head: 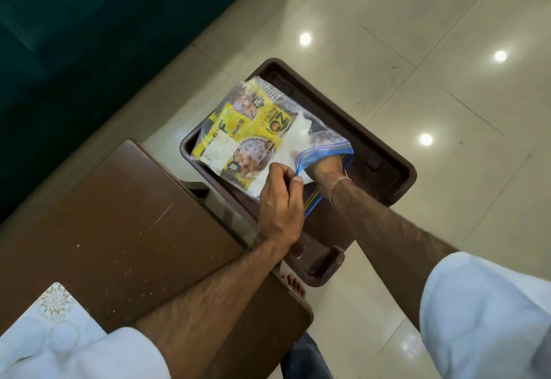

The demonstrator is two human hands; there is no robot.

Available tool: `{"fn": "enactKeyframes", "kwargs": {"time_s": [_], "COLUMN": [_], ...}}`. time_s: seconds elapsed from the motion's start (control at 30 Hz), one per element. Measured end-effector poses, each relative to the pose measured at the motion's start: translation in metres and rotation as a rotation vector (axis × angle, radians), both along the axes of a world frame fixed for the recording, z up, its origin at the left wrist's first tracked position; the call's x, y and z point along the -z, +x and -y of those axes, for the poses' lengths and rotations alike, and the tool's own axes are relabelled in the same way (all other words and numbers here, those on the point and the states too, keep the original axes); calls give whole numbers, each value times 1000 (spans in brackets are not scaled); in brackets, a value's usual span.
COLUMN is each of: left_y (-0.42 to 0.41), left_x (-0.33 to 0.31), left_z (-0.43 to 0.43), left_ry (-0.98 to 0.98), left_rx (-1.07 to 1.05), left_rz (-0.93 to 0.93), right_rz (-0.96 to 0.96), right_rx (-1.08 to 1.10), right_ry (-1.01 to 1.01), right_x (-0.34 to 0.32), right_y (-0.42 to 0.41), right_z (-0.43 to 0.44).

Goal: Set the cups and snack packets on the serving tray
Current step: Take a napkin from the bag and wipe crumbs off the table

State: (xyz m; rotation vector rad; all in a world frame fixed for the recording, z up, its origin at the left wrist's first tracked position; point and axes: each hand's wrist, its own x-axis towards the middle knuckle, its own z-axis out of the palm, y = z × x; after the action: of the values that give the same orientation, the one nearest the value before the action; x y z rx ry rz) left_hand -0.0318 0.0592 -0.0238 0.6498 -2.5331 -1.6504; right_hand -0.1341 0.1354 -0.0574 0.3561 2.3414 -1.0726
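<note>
Sofa [59, 35], dark green, fills the upper left corner. Wooden table [113, 229], brown and scuffed, sits lower left, with a white patterned cloth [56, 313] at its near corner. Left hand [278, 202], above the table's right edge, has thumb and fingers pinched together on the blue zip edge of a clear plastic bag [313, 137]. Snack packets [238, 137], yellow with printed bowls of food, lie inside the bag toward its closed end. Bag rests over a brown serving tray [396, 176], which juts out past the table above the floor. Right hand [326, 167] is pushed into the bag's mouth up to the wrist; whether its fingers are closed on anything cannot be told. White sleeves [483, 313] cover both upper forearms. Tiled floor [432, 65], pale and glossy, shows ceiling-light reflections on the right.
</note>
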Motion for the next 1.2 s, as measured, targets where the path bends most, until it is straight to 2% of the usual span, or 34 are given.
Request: {"fn": "enactKeyframes", "kwargs": {"time_s": [0.07, 0.13, 0.23, 0.3, 0.5, 0.57, 0.67, 0.73, 0.77, 0.9, 1.03, 1.2], "left_y": [0, 1, 1, 2, 3, 4, 5, 4, 5, 6, 7, 10], "left_x": [0, 1, 1, -1, -2, -1, -1, -2, -2, -2, -1, 2], "left_z": [0, 0, 1, 1, 0, 1, 3, 3, 3, 2, 3, 8], "left_ry": [-9, -16, -20, -18, -36, -42, -50, -46, -45, -39, -40, -31], "left_rx": [-1, -4, -20, -26, -6, 1, 11, 13, 13, 22, 37, 46], "left_rz": [6, 10, 21, 21, 25, 27, 37, 44, 46, 62, 92, 164], "right_rz": [8, 35, 87, 142, 254, 199, 26, -25, -18, 170, 223, 229], "right_rx": [59, 136, 390, 453, 623, 625, 605, 628, 661, 843, 681, 844], "right_ry": [-55, -209, -295, -316, -575, -476, -160, -78, -89, -350, -373, -458], "right_x": [-1, -4, -7, -8, -12, -13, -11, -8, -6, 1, 2, -28], "right_y": [-1, 5, 18, 29, 32, 26, 33, 43, 47, 49, 48, 87], "right_z": [2, -1, -14, -25, -22, -13, -9, -10, -12, -12, -7, -57]}}
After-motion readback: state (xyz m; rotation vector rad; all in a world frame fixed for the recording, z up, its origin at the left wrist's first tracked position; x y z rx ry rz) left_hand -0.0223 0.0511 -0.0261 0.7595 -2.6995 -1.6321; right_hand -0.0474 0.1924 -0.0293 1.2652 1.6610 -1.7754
